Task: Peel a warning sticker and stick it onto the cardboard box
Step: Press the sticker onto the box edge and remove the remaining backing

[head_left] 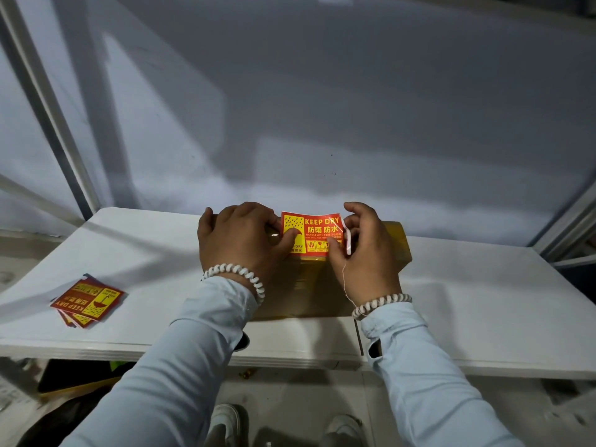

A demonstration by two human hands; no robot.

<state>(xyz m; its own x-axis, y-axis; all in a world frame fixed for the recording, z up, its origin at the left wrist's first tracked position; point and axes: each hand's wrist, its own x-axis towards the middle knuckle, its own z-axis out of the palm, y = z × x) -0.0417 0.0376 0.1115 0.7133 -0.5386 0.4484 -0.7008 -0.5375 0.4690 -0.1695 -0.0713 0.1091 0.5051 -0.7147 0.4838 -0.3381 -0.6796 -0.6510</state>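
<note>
A red and yellow "KEEP DRY" warning sticker (317, 229) is held over the taped cardboard box (306, 285) in the middle of the white table (483, 301). My left hand (237, 240) lies over the box's left end, its thumb pressing on the sticker's left part. My right hand (364, 250) pinches the sticker's right edge, where a strip of white backing curls away. Both hands hide much of the box's top.
A small stack of the same stickers (87, 300) lies on the table at the left. Grey panels and metal frame posts wall in the back and sides. My shoes show on the floor below the table's front edge.
</note>
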